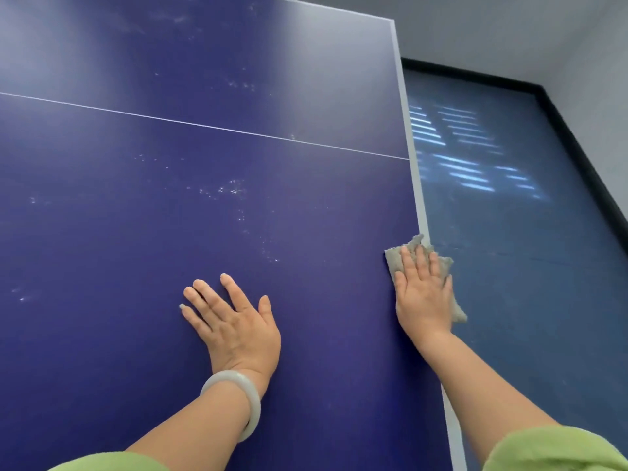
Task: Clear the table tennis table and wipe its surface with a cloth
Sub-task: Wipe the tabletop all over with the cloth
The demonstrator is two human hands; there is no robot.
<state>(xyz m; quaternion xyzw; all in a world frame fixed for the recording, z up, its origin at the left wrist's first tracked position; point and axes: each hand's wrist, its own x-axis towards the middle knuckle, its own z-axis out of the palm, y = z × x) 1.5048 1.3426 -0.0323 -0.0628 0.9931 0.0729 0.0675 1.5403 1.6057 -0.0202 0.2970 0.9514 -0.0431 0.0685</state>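
The right hand [424,294] lies flat, fingers straight, pressing a crumpled grey cloth [396,258] against the tabletop's [136,232] right edge; part of the cloth hangs past the pale border. The left hand [234,326] rests open, fingers spread, on the dark blue surface nearer the middle, a pale bangle [243,402] on its wrist. Whitish specks dot the tabletop around its thin white line [204,125].

Left hand [234,326] flat on the table [136,232]; right hand [423,294] on cloth [394,258] at its right edge.
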